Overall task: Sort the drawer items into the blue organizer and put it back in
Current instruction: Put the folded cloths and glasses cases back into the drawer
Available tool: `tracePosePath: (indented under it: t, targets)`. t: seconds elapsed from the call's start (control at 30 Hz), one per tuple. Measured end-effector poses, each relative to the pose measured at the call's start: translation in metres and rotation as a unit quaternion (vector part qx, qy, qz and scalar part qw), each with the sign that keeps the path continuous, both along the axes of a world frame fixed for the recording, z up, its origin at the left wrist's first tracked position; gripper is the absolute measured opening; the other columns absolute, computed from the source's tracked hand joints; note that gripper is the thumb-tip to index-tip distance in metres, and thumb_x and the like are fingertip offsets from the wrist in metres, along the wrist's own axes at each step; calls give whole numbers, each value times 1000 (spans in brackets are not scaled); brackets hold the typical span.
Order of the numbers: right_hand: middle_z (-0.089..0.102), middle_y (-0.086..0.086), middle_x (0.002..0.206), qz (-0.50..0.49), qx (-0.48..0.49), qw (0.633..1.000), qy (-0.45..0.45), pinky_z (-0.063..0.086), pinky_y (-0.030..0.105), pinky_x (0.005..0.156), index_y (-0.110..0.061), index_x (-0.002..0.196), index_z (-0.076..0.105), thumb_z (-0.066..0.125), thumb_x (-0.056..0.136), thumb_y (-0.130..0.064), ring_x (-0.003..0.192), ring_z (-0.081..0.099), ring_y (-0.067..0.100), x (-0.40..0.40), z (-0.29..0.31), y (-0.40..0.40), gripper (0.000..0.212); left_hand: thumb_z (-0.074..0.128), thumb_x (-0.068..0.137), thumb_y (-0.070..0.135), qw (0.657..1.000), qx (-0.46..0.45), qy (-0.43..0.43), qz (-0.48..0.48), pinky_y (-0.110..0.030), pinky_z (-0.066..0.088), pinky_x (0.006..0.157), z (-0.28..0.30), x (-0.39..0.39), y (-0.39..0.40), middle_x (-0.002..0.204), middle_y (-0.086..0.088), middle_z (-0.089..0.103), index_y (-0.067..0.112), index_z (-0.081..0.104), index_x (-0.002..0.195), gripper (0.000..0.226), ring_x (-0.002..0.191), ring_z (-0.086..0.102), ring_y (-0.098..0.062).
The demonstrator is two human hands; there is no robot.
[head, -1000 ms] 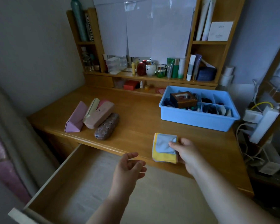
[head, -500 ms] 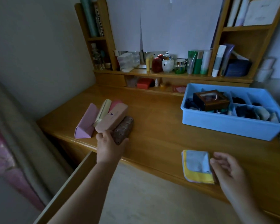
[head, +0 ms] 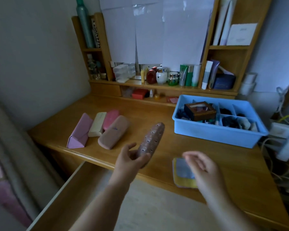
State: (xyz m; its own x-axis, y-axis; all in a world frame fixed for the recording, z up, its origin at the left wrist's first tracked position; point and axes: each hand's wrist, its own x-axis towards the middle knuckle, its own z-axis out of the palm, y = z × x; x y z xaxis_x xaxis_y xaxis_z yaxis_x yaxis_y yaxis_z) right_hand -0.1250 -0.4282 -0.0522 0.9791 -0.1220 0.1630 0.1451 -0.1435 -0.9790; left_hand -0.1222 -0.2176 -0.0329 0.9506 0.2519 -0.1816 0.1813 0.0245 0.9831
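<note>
An open drawer (head: 83, 194) is seen at lower left of the frame. At lower centre a brown patterned case (head: 151, 140) is gripped at its near end by the left hand (head: 132, 160), lifted off the desk (head: 157, 114). At lower right the right hand (head: 202, 165) is blurred, fingers loosely spread, nothing held, above a blue-and-yellow cloth (head: 183, 174). Four more cases (head: 97, 129) lie at centre left. The blue organizer (head: 218, 132) is set on the desk at centre right, a brown box (head: 200, 110) inside.
</note>
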Motion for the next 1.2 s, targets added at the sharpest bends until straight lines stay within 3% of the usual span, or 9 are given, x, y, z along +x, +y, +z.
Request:
tracePosePath:
  t: [0.07,0.2,0.27,0.37,0.53,0.7,0.83,1.03,1.2]
  targets:
    - [72,-4,100,77,73,988,110,53,30,78,-30,99,66,57,90,-39,96,67,13,-1,8,17,16,85,66,19,989,115,-95,19,-17,54,76,0,-20,-27,102,9,63,24,48,125,70,88,63,1]
    - [71,6,109,120,284,929,207,54,37,78,-23,121,59,48,95,-38,100,68,24,-11,14,36,32,86,57,22,887,368,-276,48,-20,43,86,-6,-56,-66,109,9,56,12,53,122,74,98,53,-7]
    - [72,11,106,104,333,909,228,58,36,70,-20,118,62,44,96,-43,94,70,27,-17,21,28,36,82,64,26,911,295,-289,22,-21,49,80,-8,-67,-73,108,7,60,13,54,121,65,92,59,-9]
    - [75,9,90,120,341,896,258,55,24,53,-16,99,73,40,96,-46,74,73,20,-29,31,12,45,72,79,37,984,15,-179,-13,-26,55,68,6,-77,-77,94,-1,69,20,60,117,43,78,67,-15]
    - [74,5,80,204,216,925,237,50,21,51,-25,80,78,43,95,-39,66,70,14,-52,36,7,41,61,77,42,982,-107,-63,-144,-38,52,89,20,-84,-78,99,-7,73,19,73,100,35,95,68,-20]
    - [72,1,107,256,137,942,167,52,28,78,-30,112,67,65,80,-51,100,68,17,-70,38,-3,38,64,76,38,973,-153,-68,-160,-38,50,89,15,-95,-72,100,-13,71,12,72,103,38,97,66,-25]
    - [70,12,111,295,258,899,195,55,30,71,-21,117,64,75,72,-25,99,68,25,-79,36,-13,47,58,89,31,970,-187,-57,-147,-42,50,91,14,-103,-74,113,-20,67,9,70,109,32,108,62,-31]
    - [71,-7,107,170,64,977,108,52,38,92,-33,118,61,69,75,-46,101,67,10,-94,29,8,46,64,83,46,996,-38,-42,-69,-31,53,89,18,-108,-84,110,5,69,32,52,124,45,100,65,-7]
    - [65,-7,123,261,246,922,146,48,29,92,-37,127,56,50,85,-44,115,60,11,-105,26,12,42,65,68,58,993,-47,-12,-105,-38,50,96,19,-115,-81,111,3,68,31,52,120,60,103,65,-8]
